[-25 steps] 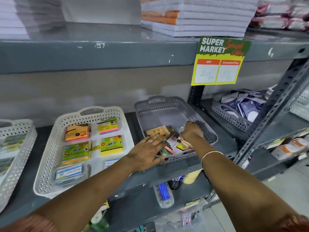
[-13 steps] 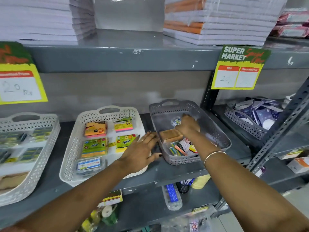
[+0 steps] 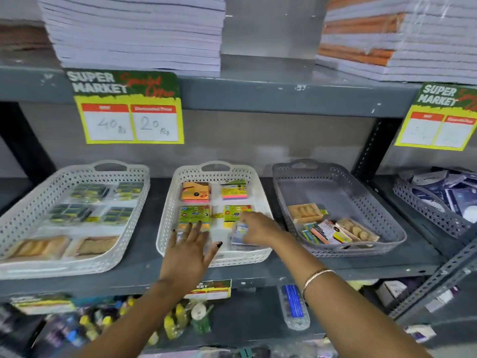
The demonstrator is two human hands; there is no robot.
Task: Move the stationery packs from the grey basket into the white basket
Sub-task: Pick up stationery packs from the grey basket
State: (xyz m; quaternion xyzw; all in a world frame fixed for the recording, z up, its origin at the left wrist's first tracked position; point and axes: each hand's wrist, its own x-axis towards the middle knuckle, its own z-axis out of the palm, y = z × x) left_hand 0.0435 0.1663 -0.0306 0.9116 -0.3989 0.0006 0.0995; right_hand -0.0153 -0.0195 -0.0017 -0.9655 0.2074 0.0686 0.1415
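The white basket stands in the middle of the shelf with several colourful stationery packs laid in rows. To its right stands the grey basket, with several packs heaped in its front part. My right hand is over the white basket's front right corner, shut on a small clear pack with a blue and white label. My left hand hovers flat over the white basket's front edge, fingers spread, holding nothing.
A second white basket with dark packs stands at the left. Another grey basket of dark blue packets sits at the far right behind a slanted metal upright. Paper stacks lie on the shelf above, price cards hanging from its edge.
My right hand left the grey basket with a small pack and moved left over the white basket. My left hand shifted left from the grey basket's edge to the white basket's front. The view swung left.
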